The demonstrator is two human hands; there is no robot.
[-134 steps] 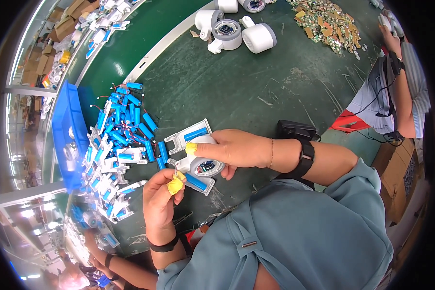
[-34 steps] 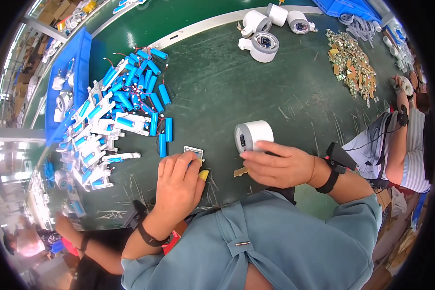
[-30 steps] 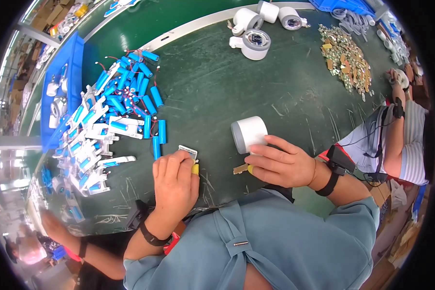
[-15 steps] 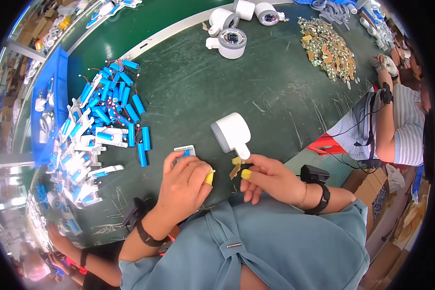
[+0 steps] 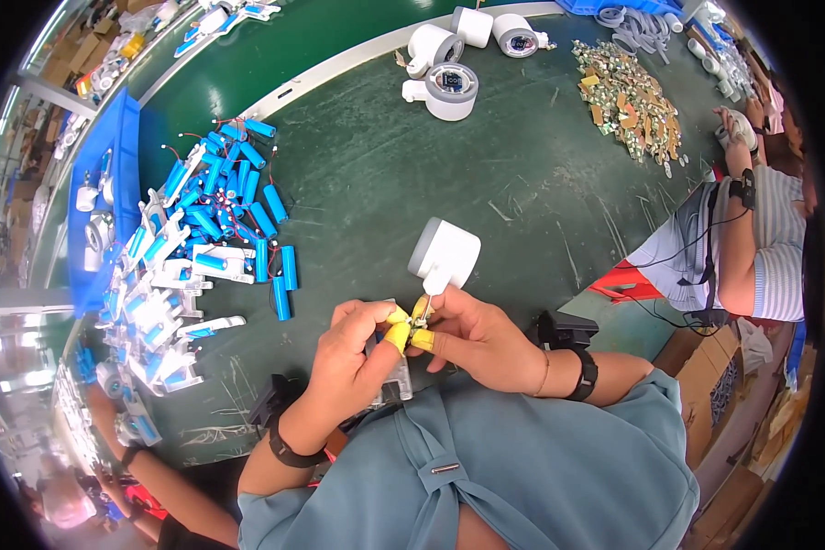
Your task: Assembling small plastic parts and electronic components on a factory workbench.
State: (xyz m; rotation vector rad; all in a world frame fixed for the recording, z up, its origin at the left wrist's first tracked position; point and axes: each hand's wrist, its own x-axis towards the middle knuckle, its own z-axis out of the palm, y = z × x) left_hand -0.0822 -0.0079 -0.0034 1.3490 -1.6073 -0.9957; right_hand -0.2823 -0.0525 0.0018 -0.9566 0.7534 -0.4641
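Observation:
My left hand (image 5: 350, 350) and my right hand (image 5: 493, 346) meet close to my body, yellow covers on several fingertips. The right pinches a small circuit board (image 5: 420, 321) between thumb and fingers. My left thumb and finger are closed against its near side; what they grip there is too small to make out. Under the left hand, partly hidden, is a white plastic holder (image 5: 400, 378) with some blue in it. Just beyond my fingers lies a white round housing (image 5: 453, 251) with a grey rim, its short arm pointing toward my right hand.
Blue battery cells (image 5: 247, 188) with red wires are heaped at left, beside white holders (image 5: 160, 302) and a blue bin (image 5: 105, 202). Several white housings (image 5: 451, 93) stand at the back. Small circuit boards (image 5: 634, 103) form a pile far right. A co-worker (image 5: 752, 238) sits at right.
My hands have come together, and the fingertips now meet at the small circuit board. The white holder beneath my left hand has shifted nearer my body.

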